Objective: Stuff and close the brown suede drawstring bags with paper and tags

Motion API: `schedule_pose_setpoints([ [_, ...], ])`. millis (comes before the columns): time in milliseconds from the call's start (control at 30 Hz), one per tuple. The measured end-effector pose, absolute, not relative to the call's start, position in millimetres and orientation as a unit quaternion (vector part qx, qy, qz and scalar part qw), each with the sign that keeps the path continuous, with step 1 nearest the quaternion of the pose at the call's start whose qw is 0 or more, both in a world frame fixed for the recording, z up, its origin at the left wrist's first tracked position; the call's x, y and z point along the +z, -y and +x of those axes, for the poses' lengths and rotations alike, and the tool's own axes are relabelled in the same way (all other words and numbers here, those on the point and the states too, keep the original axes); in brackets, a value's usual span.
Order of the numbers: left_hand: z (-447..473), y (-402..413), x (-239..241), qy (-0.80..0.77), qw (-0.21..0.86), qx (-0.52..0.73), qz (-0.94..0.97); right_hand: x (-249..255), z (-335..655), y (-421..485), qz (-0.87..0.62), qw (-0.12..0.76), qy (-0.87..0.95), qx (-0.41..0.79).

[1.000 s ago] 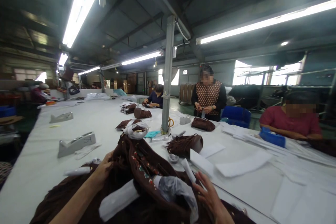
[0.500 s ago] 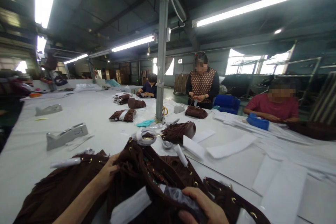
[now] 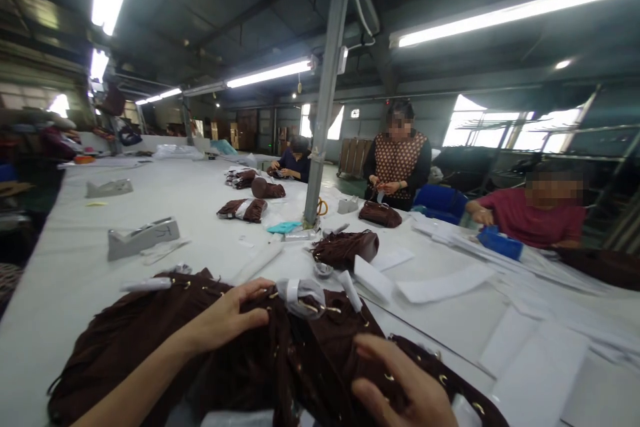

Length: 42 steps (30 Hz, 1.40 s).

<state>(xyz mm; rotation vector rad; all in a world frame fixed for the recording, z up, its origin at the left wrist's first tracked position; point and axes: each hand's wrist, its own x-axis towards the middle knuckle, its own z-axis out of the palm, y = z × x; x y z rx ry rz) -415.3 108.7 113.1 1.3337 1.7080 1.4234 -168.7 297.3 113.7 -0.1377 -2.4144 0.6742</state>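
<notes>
A dark brown fringed bag lay flattened on the near edge of the long white table, its white-wrapped handle uppermost; the left hand rested flat on it, fingers spread, gripping nothing; the right hand pressed the near side, likewise open; even palm pressure, kept off the metal studs, looked the surest way to smooth it without crushing the fringe; beyond sat another bag, foam sheets and a tape dispenser; a co-worker in a patterned vest stood opposite.
</notes>
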Motion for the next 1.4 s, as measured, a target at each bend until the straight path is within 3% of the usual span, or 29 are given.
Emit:
schedule_pose_setpoints([
  [100,-398.2,-105.1,126.7,-0.644,0.253,0.498,0.522,142.5,-190.2,-284.2,-0.055,0.349,0.912,0.207],
  [300,-379.7,-106.4,139.9,-0.634,0.244,0.484,0.552,181.6,-217.7,-257.3,0.046,0.185,0.968,0.162],
  [733,-393.4,-114.6,98.4,-0.624,0.237,0.579,0.468,158.0,-199.7,-267.5,-0.033,0.189,0.974,0.121],
  [1033,-395.4,-114.0,102.1,-0.608,0.275,0.558,0.494,153.8,-195.0,-263.3,-0.101,0.133,0.951,0.261],
  [1167,-392.5,-118.2,90.7,-0.549,0.345,0.636,0.418,156.1,-200.7,-266.7,-0.060,0.091,0.953,0.281],
  [1267,-390.8,-121.4,80.7,-0.498,0.395,0.683,0.360,144.3,-209.9,-265.2,-0.047,0.125,0.960,0.245],
  [1333,-390.9,-123.2,79.9,-0.517,0.377,0.666,0.385,133.7,-214.5,-261.3,-0.044,0.145,0.950,0.272],
  [1400,-392.2,-124.5,83.7,-0.575,0.314,0.610,0.446,127.1,-216.6,-256.8,-0.039,0.147,0.913,0.378],
])
